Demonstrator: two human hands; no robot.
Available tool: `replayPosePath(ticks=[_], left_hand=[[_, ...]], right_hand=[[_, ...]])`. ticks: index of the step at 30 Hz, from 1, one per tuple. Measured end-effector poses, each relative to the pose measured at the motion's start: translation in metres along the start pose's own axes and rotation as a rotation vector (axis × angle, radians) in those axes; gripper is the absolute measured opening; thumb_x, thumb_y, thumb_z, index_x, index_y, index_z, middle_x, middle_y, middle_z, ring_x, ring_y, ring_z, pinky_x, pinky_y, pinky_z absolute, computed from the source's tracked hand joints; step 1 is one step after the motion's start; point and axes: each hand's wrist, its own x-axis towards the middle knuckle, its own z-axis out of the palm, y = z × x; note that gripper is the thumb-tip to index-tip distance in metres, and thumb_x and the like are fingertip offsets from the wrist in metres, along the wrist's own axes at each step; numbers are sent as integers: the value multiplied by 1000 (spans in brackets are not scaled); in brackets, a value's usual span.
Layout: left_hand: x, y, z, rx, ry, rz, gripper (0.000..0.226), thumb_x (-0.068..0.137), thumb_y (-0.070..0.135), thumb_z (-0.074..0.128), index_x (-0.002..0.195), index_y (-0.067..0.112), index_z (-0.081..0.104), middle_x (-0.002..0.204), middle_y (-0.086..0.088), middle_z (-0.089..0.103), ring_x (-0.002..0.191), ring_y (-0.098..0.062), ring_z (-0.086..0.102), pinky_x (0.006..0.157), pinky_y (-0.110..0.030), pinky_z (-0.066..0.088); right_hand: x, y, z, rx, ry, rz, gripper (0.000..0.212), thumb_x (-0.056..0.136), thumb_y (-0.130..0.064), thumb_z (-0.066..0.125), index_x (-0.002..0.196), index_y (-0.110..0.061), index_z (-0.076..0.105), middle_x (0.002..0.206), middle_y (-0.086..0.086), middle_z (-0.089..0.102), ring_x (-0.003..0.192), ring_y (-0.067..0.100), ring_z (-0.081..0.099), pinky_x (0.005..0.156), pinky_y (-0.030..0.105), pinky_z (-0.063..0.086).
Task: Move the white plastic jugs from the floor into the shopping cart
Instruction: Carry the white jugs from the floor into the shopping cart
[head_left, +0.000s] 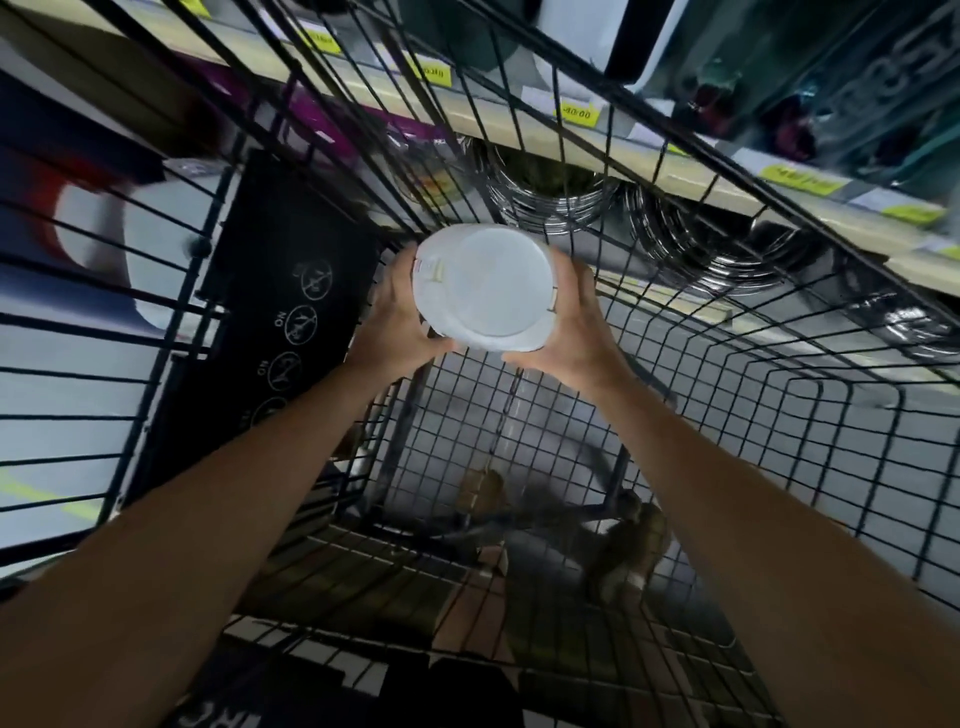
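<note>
A white plastic jug (485, 286) hangs inside the black wire shopping cart (727, 405), its round flat end turned toward me. My left hand (397, 317) grips its left side with the thumb curled under the near rim. My right hand (574, 325) grips its right side, fingers wrapped behind it. Both forearms reach down into the basket from the near edge. The jug's far end is hidden behind its body.
A black panel with white warning icons (291, 301) lines the cart's left end. Beyond the far wire wall run store shelves with yellow price tags (579, 111) and stacks of shiny metal bowls (550, 200). Grey floor and cart wheels (628, 551) show through the mesh bottom.
</note>
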Motion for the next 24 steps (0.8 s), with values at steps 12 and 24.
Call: replayPosePath(ticks=[12, 24], left_hand=[[-13, 27, -25, 12, -22, -170, 106, 73, 25, 77, 150, 22, 4, 153, -11, 12, 141, -29, 21, 111, -46, 31], [-77, 184, -45, -142, -26, -97, 50, 90, 21, 62, 136, 15, 43, 138, 1, 45, 119, -13, 49, 85, -18, 39]], right_hand=[[7, -25, -5, 17, -69, 139, 103, 67, -30, 83, 150, -21, 22, 136, 16, 38, 127, 30, 40, 101, 49, 43], [-81, -85, -148, 313, -76, 300, 50, 85, -22, 70, 131, -17, 52, 110, 0, 63, 97, 10, 60, 76, 20, 53]])
